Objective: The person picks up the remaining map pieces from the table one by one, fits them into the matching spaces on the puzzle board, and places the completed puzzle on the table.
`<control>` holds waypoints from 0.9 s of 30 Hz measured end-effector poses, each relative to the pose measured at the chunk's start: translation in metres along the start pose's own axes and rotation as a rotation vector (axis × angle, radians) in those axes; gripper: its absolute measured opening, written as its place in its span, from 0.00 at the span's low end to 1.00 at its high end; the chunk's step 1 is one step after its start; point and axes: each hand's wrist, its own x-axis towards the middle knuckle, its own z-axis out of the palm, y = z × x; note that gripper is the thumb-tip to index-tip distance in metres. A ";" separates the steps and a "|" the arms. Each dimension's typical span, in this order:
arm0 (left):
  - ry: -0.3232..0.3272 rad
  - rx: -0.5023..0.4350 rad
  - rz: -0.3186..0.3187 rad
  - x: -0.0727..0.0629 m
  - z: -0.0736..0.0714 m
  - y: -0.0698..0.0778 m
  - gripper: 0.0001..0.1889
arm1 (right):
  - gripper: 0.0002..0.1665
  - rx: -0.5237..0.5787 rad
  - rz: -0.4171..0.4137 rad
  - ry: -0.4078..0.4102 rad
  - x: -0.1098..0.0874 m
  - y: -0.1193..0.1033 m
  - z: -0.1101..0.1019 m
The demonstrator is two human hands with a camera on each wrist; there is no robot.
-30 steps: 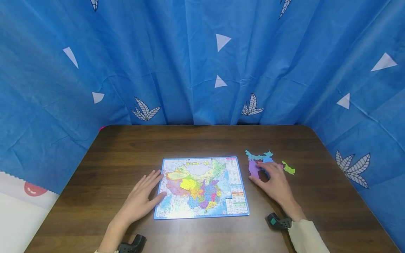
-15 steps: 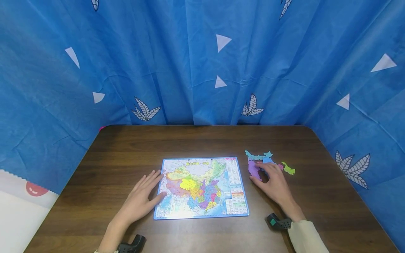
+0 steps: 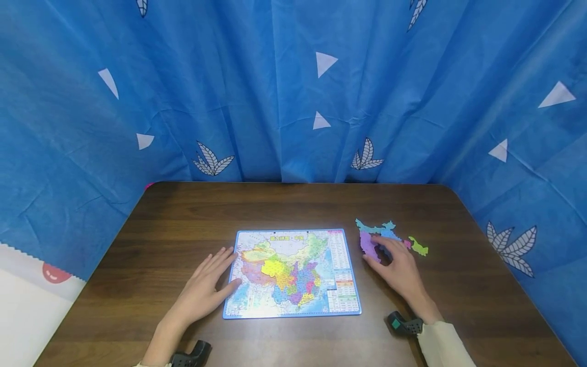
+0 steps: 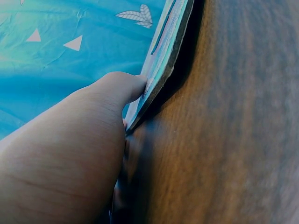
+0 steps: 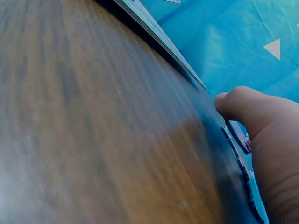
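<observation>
A magnetic map puzzle board (image 3: 284, 244) with a blue rim lies flat on the table. My left hand (image 3: 202, 288) rests at its left edge, fingers spread and fingertips over the rim; the left wrist view has the thumb (image 4: 124, 86) on the board's face. To the board's right, my right hand (image 3: 401, 267) is over a cluster of map puzzle pieces. Its fingertips touch a purple piece (image 3: 367, 242), with the thumb (image 5: 238, 100) out straight beside it. Teal (image 3: 369, 228) and blue (image 3: 389, 233) pieces show beyond the fingers; part of the cluster is hidden below the hand.
A lime-green piece (image 3: 419, 246) lies right of the cluster, with a pink piece (image 3: 407, 244) beside it. The dark wooden table (image 3: 293, 204) ends at a blue patterned curtain (image 3: 257, 102) behind and at both sides. Each wrist wears a black strap device (image 3: 403, 323).
My right thumb has shifted very slightly to the right, and a little more of the purple piece's lower end shows. The left hand and the board stay put.
</observation>
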 end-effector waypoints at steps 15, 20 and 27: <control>0.011 -0.002 0.009 -0.001 0.000 0.002 0.37 | 0.32 0.048 -0.002 0.004 0.002 -0.007 -0.001; 0.021 -0.003 0.015 -0.001 0.001 0.002 0.37 | 0.31 0.074 -0.004 0.005 0.003 -0.010 0.000; 0.019 -0.001 0.009 0.000 0.000 0.001 0.37 | 0.33 0.085 0.006 0.003 0.004 -0.018 0.001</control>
